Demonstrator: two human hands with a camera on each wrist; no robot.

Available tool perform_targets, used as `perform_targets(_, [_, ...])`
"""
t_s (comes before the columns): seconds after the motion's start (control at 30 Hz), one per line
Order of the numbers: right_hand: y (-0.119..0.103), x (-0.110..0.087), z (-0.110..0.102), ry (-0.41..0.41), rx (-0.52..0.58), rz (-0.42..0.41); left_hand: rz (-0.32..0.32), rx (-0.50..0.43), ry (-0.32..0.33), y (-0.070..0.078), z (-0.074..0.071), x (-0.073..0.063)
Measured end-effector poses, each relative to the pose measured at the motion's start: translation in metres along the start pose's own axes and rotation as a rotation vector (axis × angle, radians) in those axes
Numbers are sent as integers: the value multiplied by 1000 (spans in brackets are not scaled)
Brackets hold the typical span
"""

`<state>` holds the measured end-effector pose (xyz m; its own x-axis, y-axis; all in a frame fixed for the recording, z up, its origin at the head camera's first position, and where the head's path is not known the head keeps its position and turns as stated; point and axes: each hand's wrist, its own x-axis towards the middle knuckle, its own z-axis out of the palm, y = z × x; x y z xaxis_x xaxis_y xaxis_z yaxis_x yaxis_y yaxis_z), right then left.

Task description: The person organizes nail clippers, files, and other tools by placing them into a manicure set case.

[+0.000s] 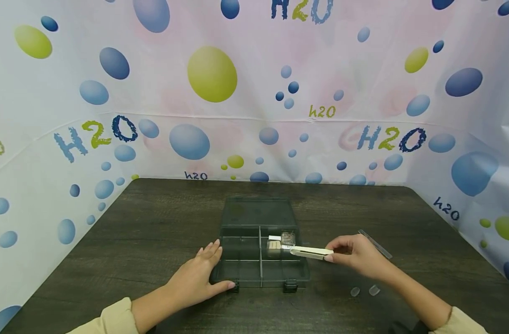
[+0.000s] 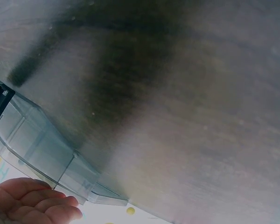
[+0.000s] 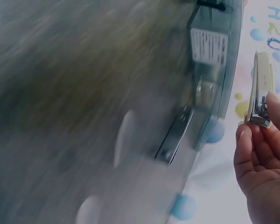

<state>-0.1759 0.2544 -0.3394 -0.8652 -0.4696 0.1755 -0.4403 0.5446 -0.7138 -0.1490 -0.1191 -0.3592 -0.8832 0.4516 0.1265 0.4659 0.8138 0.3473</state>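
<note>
A nail clipper with a cream lever is pinched between the thumb and fingers of my right hand. In the head view it extends over the right side of a clear, tinted organizer box. The box's lid is tilted back behind it. Small packets sit in a right-hand compartment, partly overlapped by the clipper. My left hand rests against the box's left side with its fingers extended, its thumb near the left front latch.
Right of the box lies a thin flat metal strip, partly behind the right hand. Two small clear pieces lie on the dark wooden table nearer the front. A patterned curtain hangs behind the table and at its sides.
</note>
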Motion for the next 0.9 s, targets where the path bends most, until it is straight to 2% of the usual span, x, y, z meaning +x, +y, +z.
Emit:
perform_targets(0.27, [-13, 24, 20, -45, 4, -37, -3, -3, -1, 0, 0, 0])
perform_targets(0.53, [-17, 36, 38, -84, -186, -101, -2, -2, -7, 0, 0, 0])
perform_targets(0.7, [-20, 39, 47, -88, -238, -115, -4, -1, -8, 0, 0, 0])
perform_targets(0.9, [-22, 39, 54, -49, -333, -142, 14, 4, -2, -1, 0, 0])
